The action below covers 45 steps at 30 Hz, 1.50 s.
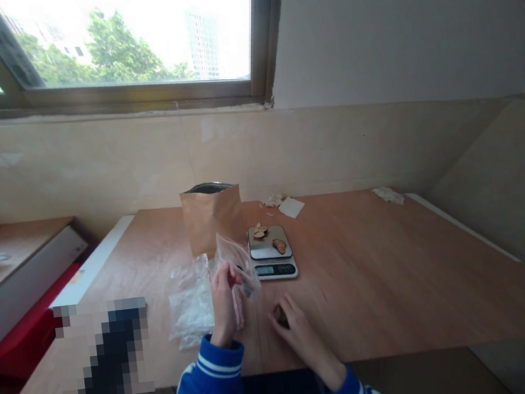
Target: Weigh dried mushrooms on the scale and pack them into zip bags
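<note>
My left hand [224, 290] pinches a clear zip bag [237, 257], held tilted above the table beside the scale. Closed around a small dark brown piece [282, 317], my right hand [299, 329] is low over the table in front of the scale; the fingers partly hide the piece, and its kind cannot be made out. On the metal plate of the digital kitchen scale [273, 270] lie two brown dried pieces, a paler one [260, 231] at the back and a darker one [279, 245] at the front. Its display is lit but too small to read.
A brown paper pouch [212, 218] stands with its top open behind the bags. Several clear plastic bags [192, 303] lie left of my left hand. White paper [291, 207] and scraps lie at the back, with a crumpled scrap [388, 195] further right. A blurred-out dark object [112, 353] is front left.
</note>
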Tool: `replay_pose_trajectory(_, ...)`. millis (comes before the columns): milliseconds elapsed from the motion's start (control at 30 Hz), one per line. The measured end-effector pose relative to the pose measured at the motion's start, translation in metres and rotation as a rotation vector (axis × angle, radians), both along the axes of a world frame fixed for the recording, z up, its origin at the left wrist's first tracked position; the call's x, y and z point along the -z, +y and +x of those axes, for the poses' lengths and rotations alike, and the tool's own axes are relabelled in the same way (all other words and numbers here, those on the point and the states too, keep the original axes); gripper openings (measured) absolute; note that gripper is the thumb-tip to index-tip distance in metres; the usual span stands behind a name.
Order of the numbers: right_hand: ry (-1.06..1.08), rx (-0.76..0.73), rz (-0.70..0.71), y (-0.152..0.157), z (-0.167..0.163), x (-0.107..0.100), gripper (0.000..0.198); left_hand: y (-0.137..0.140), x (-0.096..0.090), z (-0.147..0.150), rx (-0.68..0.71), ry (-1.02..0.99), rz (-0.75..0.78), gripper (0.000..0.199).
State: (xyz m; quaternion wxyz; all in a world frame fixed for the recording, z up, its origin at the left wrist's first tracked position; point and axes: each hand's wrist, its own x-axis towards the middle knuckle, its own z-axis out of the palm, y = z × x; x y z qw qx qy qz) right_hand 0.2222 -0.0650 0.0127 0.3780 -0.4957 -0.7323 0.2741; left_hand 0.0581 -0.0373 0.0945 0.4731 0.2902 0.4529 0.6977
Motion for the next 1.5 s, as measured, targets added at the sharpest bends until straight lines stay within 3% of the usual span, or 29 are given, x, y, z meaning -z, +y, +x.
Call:
replay_pose_trajectory(67, 0.142, 0.058, 0.018, 0.017, -0.003, -0.026, 0.025, 0.0, 0.002, 0.002, 0.008, 0.001, -0.004, 0.04)
replay_pose_trajectory(200, 0.31, 0.206, 0.183, 0.052, -0.022, -0.09, 0.034, 0.0, 0.008, 0.01, 0.044, 0.0, -0.011, 0.04)
replay_pose_trajectory(300, 0.285, 0.144, 0.256, 0.068, -0.043, -0.123, 0.039, -0.001, 0.01, 0.014, 0.078, 0.02, 0.0, 0.041)
replay_pose_trajectory(367, 0.241, 0.074, 0.251, 0.071, -0.052, -0.133, 0.039, -0.001, 0.01, 0.013, 0.093, 0.029, 0.01, 0.041)
replay_pose_trajectory(467, 0.256, 0.051, 0.212, 0.079, -0.049, -0.129, 0.038, -0.002, 0.008, 0.009, 0.106, 0.012, 0.02, 0.04)
replay_pose_trajectory(567, 0.252, 0.127, 0.187, 0.099, -0.03, -0.101, 0.037, -0.003, 0.008, 0.008, 0.12, -0.08, 0.013, 0.038)
replay_pose_trajectory(667, 0.051, 0.276, 0.214, 0.126, -0.009, -0.06, 0.027, -0.004, 0.008, 0.009, 0.108, -0.184, 0.021, 0.037)
replay_pose_trajectory(767, -0.235, 0.313, 0.178, 0.146, 0.002, -0.023, 0.02, -0.005, 0.008, 0.01, 0.089, -0.197, 0.018, 0.038)
replay_pose_trajectory(900, -0.377, 0.327, 0.182, 0.155, 0.006, -0.005, 0.017, -0.004, 0.009, 0.011, 0.092, -0.186, 0.024, 0.038)
replay_pose_trajectory(1033, -0.233, 0.306, 0.202, 0.156, 0.01, -0.009, 0.017, -0.003, 0.01, 0.011, 0.089, -0.209, 0.025, 0.038)
replay_pose_trajectory(1167, 0.121, 0.227, 0.067, 0.15, 0.008, -0.026, 0.018, -0.003, 0.009, 0.012, 0.081, -0.218, 0.007, 0.038)
replay_pose_trajectory(1333, 0.458, 0.027, -0.091, 0.131, -0.015, -0.07, 0.02, -0.001, 0.01, 0.015, 0.099, -0.184, -0.026, 0.039)
replay_pose_trajectory(1500, 0.433, -0.173, -0.085, 0.104, -0.046, -0.114, 0.021, 0.0, 0.015, 0.015, 0.103, -0.145, -0.026, 0.038)
